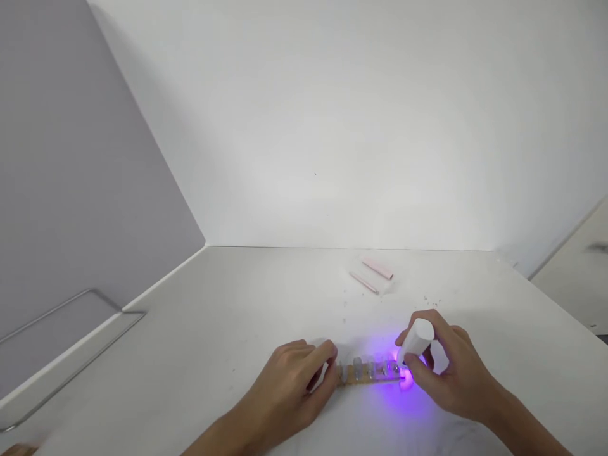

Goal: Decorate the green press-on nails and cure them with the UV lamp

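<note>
Left hand: nearly closed, thumb and forefinger brought together on the left end of the tan strip [351,382]; this left hand [294,383] seems placed there to keep the strip from sliding.
Right hand: part-closed, fingers and thumb wrapped round a white lamp [418,337]; the right hand [451,370] appears to grip it by the sides so that the lit end stays uncovered.
Lamp: tilted, lower end close over the strip's right end, presumably to put the light right on the piece there; whether they touch cannot be told.
Strip: lying in the near part of the worktop [228,310], right of its middle, roughly parallel to the far edge; narrow and straight, spanning the gap between the hands.
Clear pieces: a spaced row of small, glossy, see-through clear pieces [358,367] along the strip, those at the right tinted violet; the spacing probably keeps them apart.
Violet glow: brightest under the lamp, spilling onto the worktop towards its near edge.
Pink items: a slim pink rod [363,282] and a wider pink tube [378,268], near the far edge, likely set aside.
Wire frame: a bent metal wire frame [83,364] at the worktop's left edge.
</note>
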`<state>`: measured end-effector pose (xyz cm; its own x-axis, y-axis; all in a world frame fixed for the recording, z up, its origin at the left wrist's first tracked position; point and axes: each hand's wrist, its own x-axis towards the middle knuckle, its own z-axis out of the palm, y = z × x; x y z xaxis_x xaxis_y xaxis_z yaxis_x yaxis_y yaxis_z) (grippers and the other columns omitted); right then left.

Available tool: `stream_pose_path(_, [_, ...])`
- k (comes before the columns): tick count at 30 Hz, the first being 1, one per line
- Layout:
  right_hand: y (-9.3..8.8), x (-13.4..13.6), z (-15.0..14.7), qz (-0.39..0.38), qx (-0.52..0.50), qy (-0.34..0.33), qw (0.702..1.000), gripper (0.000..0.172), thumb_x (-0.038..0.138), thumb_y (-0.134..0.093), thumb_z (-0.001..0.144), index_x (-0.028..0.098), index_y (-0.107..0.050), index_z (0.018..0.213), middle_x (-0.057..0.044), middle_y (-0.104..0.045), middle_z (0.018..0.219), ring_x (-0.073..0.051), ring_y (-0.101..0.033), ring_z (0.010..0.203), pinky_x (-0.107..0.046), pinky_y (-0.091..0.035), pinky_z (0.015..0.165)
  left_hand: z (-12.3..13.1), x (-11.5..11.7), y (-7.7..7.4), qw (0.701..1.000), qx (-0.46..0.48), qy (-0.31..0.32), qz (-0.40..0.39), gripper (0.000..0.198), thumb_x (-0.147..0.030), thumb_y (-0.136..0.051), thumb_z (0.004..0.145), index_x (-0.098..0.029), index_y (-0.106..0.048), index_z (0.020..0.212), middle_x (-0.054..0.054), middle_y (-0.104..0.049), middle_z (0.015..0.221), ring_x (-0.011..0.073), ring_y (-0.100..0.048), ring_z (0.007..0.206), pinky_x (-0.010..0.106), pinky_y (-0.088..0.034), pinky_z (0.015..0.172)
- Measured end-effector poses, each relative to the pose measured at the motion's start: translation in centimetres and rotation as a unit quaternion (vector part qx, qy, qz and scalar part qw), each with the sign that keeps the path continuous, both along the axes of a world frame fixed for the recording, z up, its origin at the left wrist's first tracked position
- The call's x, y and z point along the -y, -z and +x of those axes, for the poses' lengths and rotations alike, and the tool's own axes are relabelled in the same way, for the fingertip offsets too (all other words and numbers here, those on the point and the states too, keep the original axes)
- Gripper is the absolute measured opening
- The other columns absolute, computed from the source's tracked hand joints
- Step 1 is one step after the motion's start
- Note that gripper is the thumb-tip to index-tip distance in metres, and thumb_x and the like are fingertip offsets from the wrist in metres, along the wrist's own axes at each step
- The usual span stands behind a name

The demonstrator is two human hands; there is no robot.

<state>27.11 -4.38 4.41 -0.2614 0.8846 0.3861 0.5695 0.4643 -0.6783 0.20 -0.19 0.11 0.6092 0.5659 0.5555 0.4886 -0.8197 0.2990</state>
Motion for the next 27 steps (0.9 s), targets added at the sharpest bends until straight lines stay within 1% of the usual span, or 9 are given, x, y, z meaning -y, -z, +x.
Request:
stream_pose_path(5, [0.04,0.07,-0.01,0.004,0.000,0.013,1.000,0.025,0.010,-0.053,0.083,0.029,-0.051,0.100,0.006,-0.065,0.071,-0.012,-0.046,0.050,-0.021,-0.039,0.045,-0.01,0.05,0.05,1.000,0.002,-0.002,-0.005,0.015,-0.011,-0.039,0.098,-0.023,-0.036,0.088,-0.009,-0.039,0.056,0.0122,-0.034,0.045,0.024,-0.027,0.051])
stream_pose_path(10, [-0.03,-0.07,0.13,0.006,0.005,-0.012,1.000,0.029,0.007,-0.053,0.084,0.029,-0.050,0.103,0.007,-0.065,0.070,-0.011,-0.046,0.050,-0.021,-0.037,0.044,0.07,-0.02,0.04,1.000,0.006,-0.001,-0.004,0.015,-0.011,-0.039,0.097,-0.022,-0.036,0.088,-0.009,-0.040,0.056,0.0119,-0.035,0.045,0.024,-0.026,0.050])
stream_pose_path(17, [-0.16,-0.08,0.10,-0.005,0.005,-0.009,1.000,0.028,0.007,-0.053,0.083,0.028,-0.051,0.101,0.006,-0.065,0.071,-0.012,-0.046,0.050,-0.021,-0.036,0.043,-0.02,0.02,0.15,1.000,0.002,0.002,-0.004,0.016,-0.011,-0.040,0.098,-0.023,-0.036,0.087,-0.009,-0.039,0.056,0.0120,-0.035,0.046,0.024,-0.027,0.051])
stream_pose_path(21, [-0.14,-0.06,0.17,-0.006,0.012,-0.013,1.000,0.029,0.007,-0.054,0.084,0.029,-0.050,0.102,0.007,-0.066,0.072,-0.012,-0.048,0.051,-0.021,-0.039,0.045,0.03,0.04,0.02,1.000,0.002,-0.001,-0.001,0.016,-0.012,-0.039,0.098,-0.023,-0.035,0.087,-0.009,-0.039,0.056,0.0123,-0.034,0.045,0.024,-0.027,0.051])
stream_pose_path(27, [0.02,0.02,0.04,-0.003,0.005,0.006,1.000,0.027,0.009,-0.053,0.083,0.029,-0.050,0.102,0.007,-0.065,0.072,-0.012,-0.046,0.050,-0.021,-0.038,0.045,0.06,0.03,0.02,1.000,0.005,0.000,-0.003,0.015,-0.012,-0.039,0.098,-0.023,-0.036,0.088,-0.009,-0.040,0.056,0.0122,-0.035,0.046,0.024,-0.027,0.052])
